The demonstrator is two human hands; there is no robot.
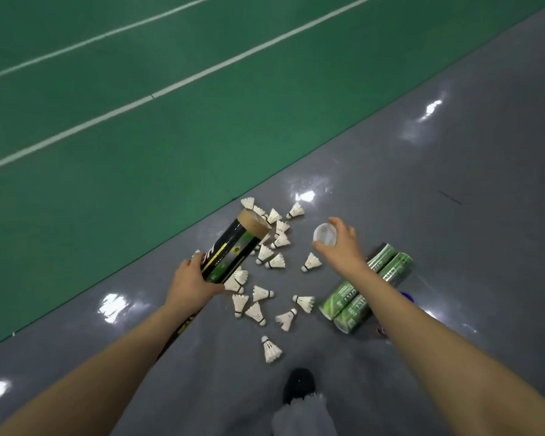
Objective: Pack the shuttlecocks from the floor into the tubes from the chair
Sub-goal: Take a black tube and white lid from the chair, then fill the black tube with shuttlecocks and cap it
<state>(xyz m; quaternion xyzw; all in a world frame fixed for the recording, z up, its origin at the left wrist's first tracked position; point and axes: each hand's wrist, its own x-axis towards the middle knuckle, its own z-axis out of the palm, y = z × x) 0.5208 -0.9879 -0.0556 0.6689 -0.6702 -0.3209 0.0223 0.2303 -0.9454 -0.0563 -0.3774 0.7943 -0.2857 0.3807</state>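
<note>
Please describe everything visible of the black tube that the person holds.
The black cardboard tube with a yellow-green stripe is a cylinder with a brown rim. Its top is open, with no cap on it. It is tilted, mouth away from the person, above the white shuttlecocks. Only the left grip holds it, at the lower end.

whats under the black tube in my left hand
Shuttlecocks on the grey floor poke out beneath the black tube held by the left hand; any directly below it are covered.
</note>
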